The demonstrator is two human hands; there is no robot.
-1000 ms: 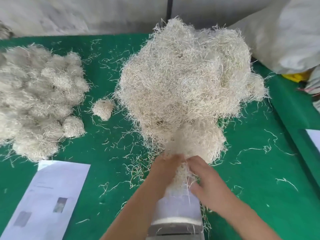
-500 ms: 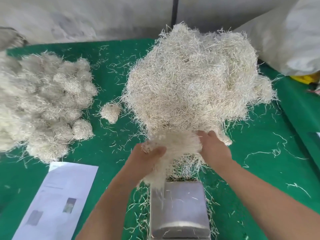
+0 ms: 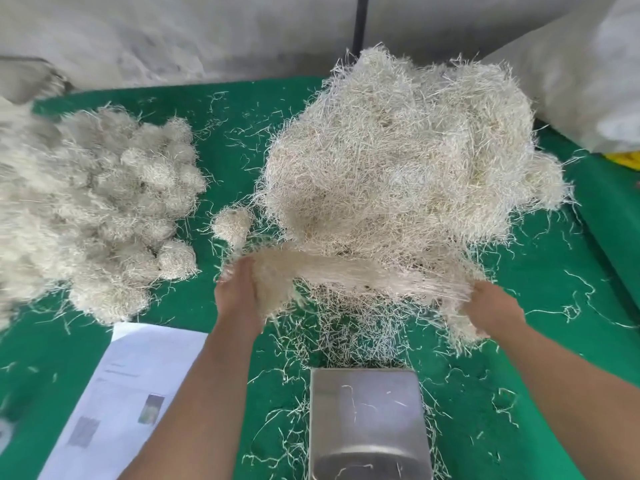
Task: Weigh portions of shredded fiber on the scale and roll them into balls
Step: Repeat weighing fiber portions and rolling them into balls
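Fiber is everywhere on the green table cover (image 3: 571, 341): I see a big loose heap of shredded fiber (image 3: 408, 168) at the middle and far right, and a stack of finished fiber balls (image 3: 104, 209) at the left, with one stray ball (image 3: 231, 222) between the two piles. Loose strands litter the cloth all around the scale. A printed sheet of paper (image 3: 128, 393) lies near left, partly under my left forearm. A pale sack (image 3: 581, 74) sits past the heap at the far right.

My left hand (image 3: 239, 292) and right hand (image 3: 491, 308) are well apart, each gripping one end of a portion of fiber (image 3: 346, 271) stretched between them, held above the near edge of the heap. That stretched portion hides the heap's front edge.

Nearest me, the steel pan of the scale (image 3: 367, 420) carries only a few stray strands.
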